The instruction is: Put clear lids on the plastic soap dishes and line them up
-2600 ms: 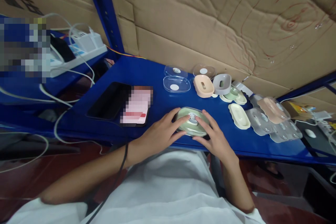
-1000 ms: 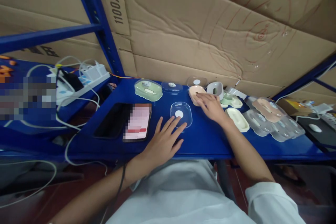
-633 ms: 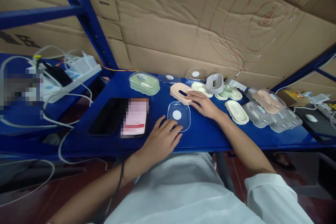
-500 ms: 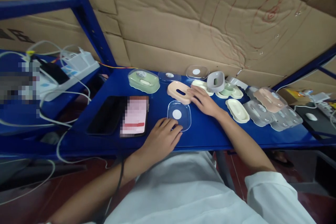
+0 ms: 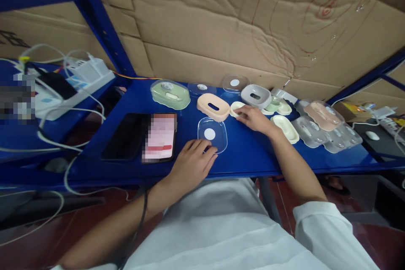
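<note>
My left hand (image 5: 193,164) rests at the near edge of a clear lid (image 5: 218,128) with a white round label, fingers spread and loosely curved. Its fingertips overlap the lid's edge. My right hand (image 5: 255,119) has its fingers closed on the near side of a cream dish (image 5: 234,106). Just left of that dish lies a peach oval dish (image 5: 205,102) with a slot. Behind my right hand a grey dish (image 5: 257,96) stands tilted beside pale green and cream pieces. Another cream dish (image 5: 286,130) lies right of my right wrist.
A lidded green dish (image 5: 172,96) and two phones, one lit (image 5: 160,137), are on the left of the blue table (image 5: 249,160). Clear lids stand at the back. Clear covers (image 5: 309,133) and a peach dish (image 5: 325,116) are stacked right. A power strip (image 5: 91,76) with cables is far left.
My right hand has moved right, off the peach dish and onto the cream dish. The grey dish now sits flatter. My left hand is still by the clear lid. The view has shifted slightly.
</note>
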A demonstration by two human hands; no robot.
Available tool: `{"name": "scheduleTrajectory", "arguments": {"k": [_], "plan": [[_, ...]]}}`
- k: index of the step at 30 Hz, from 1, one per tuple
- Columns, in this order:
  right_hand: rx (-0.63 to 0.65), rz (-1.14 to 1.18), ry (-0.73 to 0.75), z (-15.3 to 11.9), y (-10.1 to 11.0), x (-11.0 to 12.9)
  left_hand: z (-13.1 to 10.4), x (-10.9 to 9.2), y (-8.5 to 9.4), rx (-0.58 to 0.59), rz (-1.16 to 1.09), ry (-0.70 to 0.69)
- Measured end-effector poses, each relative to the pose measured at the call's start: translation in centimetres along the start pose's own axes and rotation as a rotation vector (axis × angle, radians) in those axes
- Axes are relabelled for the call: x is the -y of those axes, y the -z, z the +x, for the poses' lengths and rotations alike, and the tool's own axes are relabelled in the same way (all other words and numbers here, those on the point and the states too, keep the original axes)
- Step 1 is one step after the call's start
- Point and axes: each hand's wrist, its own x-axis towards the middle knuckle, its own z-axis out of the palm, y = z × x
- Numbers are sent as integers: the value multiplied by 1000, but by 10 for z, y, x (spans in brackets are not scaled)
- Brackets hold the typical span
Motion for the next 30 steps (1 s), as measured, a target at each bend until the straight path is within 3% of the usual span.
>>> {"name": "scheduleTrajectory", "arguments": {"k": [5,6,8,11,15,19,21,25,30], "plan": [[250,262,102,-16,31,21,1,-1,-1,-36,21,31],[232,278,101,-17,36,26,1,-1,-1,-42,23,39],[76,209,76,-17,40,31,1,-1,-1,-52,30,53],[-162,-99,-30,-12,34,26,1,-1,0,-65,42,68],[-105,-377,-237,-4,21,8,2,-3,3,-88,70,89],[-24,-397,-348,-9,32,-1,2,-5,5,-121,101,71],[-92,-345,-288,-24,45,2,2,-5,5,-140,105,34],[-167,-140,0,-74,56,19,2,-5,4,-165,96,-42],[-99,8,100,-120,31,34,2,-4,3,-105,54,-125]]}}
